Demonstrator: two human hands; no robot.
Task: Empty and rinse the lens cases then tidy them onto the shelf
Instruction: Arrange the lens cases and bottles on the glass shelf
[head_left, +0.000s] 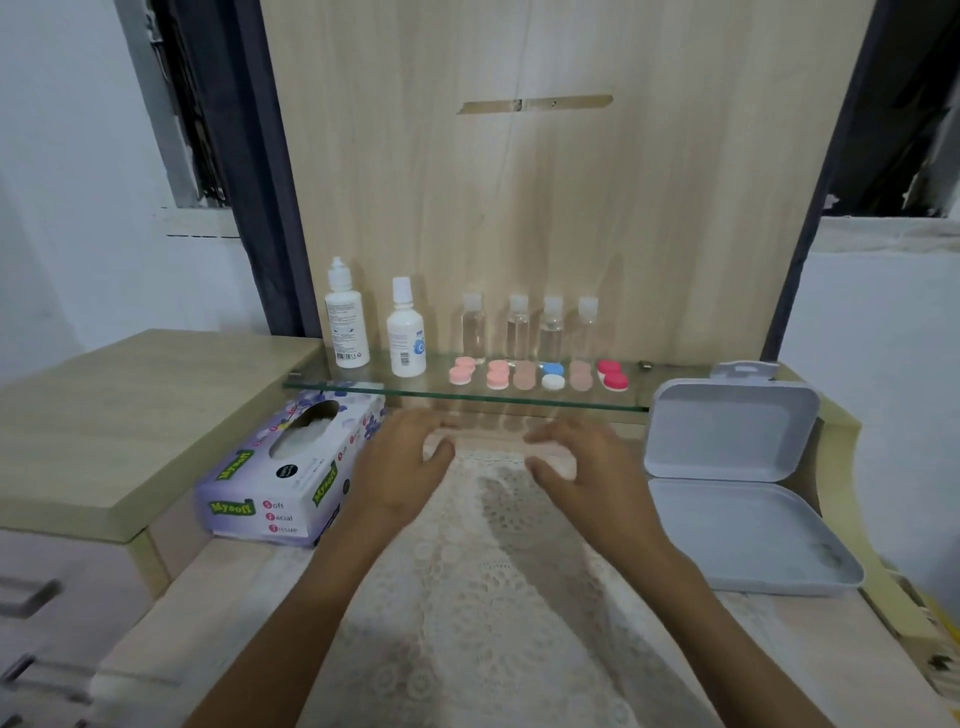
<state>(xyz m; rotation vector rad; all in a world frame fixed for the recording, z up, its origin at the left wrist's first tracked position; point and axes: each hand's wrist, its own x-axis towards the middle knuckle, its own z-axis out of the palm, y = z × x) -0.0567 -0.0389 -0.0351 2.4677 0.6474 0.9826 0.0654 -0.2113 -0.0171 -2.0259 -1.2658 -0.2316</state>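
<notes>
Nearest, two bare forearms stretched forward over a lace cloth (467, 597) on the table (218, 582). Left hand (400, 467) and right hand (587, 467) side by side just short of the glass shelf (363, 388), palms down, fingers spread and loosely bent, gripping nothing. Somewhat blurred, so no telling whether resting on the cloth or held just above it.

Looks close to finished. Six lens cases (524, 375) lined up along the front of the shelf, all capped as far as can be made out: two pink, two tan, between the tan ones a blue-and-white case (552, 376), and a red case (613, 375) at the right end. Behind them four clear bottles (550, 327) and, further left, two white solution bottles (347, 322). No case visible on the table or in the open white plastic box (727, 535) to the right of the right hand. Tissue box (280, 467) just beside the left hand.

Cannot tell from here whether emptied and rinsed. Judging by the tidy row, probably nothing left beyond a last check of the line.
</notes>
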